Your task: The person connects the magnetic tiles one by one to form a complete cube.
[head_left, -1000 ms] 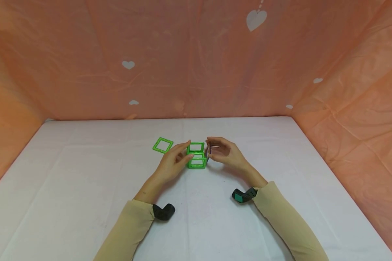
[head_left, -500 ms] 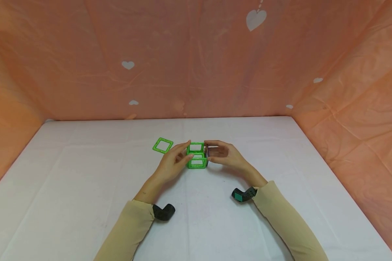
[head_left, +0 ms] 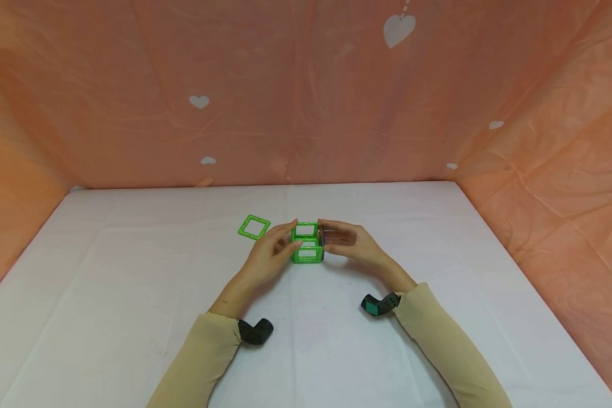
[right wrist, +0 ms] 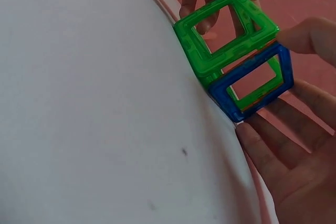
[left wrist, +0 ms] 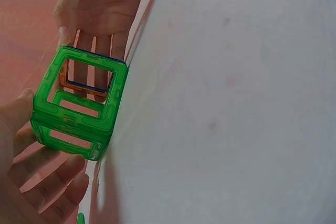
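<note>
A box of green magnetic tiles (head_left: 307,260) stands on the table between my two hands. On its left side, my left hand (head_left: 267,258) grips the box between thumb and fingers; the thumb touches one edge in the left wrist view. My right hand (head_left: 359,243) holds a blue magnetic tile (right wrist: 265,101) flat against the right side, thumb at one corner and fingers along the opposite edge. An orange rim (left wrist: 65,78) shows right beside the blue one. The fingers partly hide the box's sides in the head view.
One loose green square tile (head_left: 260,219) lies flat just beyond my left hand. White cloth covers the table (head_left: 132,272). An orange curtain (head_left: 285,113) with pale hearts closes off the back and both sides.
My right hand has moved slightly left and down, bringing the blue tile from a tilted stance to flat against the box. My left hand and the loose tile have stayed put.
</note>
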The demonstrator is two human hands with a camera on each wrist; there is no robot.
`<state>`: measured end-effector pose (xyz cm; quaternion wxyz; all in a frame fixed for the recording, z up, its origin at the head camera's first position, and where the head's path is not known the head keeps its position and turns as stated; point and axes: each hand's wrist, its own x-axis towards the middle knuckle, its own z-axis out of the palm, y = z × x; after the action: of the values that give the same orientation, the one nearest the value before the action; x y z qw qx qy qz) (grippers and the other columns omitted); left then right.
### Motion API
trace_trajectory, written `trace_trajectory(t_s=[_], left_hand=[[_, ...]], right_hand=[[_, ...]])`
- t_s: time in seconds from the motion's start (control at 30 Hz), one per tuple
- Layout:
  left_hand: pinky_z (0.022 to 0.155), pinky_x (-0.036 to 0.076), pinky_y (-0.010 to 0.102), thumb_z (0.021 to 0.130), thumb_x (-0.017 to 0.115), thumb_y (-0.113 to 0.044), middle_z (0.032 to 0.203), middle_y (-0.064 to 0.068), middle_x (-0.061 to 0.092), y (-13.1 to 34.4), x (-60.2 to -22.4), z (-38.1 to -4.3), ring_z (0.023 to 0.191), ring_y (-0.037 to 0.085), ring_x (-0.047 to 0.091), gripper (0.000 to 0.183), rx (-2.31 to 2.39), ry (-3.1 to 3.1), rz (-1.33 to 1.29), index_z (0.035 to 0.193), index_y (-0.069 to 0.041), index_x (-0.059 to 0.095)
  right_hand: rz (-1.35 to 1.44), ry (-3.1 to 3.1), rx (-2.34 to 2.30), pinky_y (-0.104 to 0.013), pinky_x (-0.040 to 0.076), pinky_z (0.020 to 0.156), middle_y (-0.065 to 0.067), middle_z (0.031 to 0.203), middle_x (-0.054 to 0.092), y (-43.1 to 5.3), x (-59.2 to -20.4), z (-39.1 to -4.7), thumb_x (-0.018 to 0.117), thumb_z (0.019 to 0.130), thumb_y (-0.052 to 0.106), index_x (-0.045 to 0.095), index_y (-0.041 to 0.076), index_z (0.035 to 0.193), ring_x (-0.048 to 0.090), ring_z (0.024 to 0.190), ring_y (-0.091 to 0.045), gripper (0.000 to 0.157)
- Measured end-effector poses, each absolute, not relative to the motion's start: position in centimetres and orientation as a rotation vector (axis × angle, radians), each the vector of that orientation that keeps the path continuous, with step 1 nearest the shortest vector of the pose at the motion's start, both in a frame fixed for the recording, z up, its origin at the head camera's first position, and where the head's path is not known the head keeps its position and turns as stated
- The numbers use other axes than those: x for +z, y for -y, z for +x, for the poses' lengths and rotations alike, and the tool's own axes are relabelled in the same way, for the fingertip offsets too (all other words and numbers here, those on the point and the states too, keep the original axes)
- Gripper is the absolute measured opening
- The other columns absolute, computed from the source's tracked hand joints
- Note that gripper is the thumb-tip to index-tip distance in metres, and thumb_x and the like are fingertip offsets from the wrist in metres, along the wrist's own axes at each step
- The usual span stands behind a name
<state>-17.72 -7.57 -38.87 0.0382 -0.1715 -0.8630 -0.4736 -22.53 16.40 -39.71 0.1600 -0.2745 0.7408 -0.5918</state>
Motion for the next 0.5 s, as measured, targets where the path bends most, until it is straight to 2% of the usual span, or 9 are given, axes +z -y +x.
trace_trajectory(t_s=[0.23, 0.5], left_hand=[[0.083, 0.051, 0.042, 0.097, 0.058, -0.020, 0.139, 0.014, 0.051, 7.55, -38.90, -17.75, 0.095, 0.027, 0.060, 0.050, -1.459, 2.641, -0.536, 0.143, -0.006, 0.045], [0.084, 0.051, 0.043, 0.096, 0.059, -0.020, 0.140, 0.014, 0.051, 7.57, -38.83, -17.75, 0.096, 0.028, 0.061, 0.050, -1.488, 2.638, -0.526, 0.143, -0.007, 0.045]], right_hand=[[-0.824, -2.097, -1.663, -0.035, 0.044, 0.101, -0.022, 0.144, 0.044, -16.36, -39.64, -22.50, 0.061, 0.091, 0.006, 0.038, 0.001, 0.145, 0.046, 0.130, -0.037, 0.059], [-0.796, -2.068, -1.660, -0.043, 0.037, 0.107, -0.019, 0.147, 0.042, -16.14, -39.76, -22.51, 0.067, 0.088, 0.004, 0.035, 0.003, 0.147, 0.044, 0.133, -0.035, 0.068]])
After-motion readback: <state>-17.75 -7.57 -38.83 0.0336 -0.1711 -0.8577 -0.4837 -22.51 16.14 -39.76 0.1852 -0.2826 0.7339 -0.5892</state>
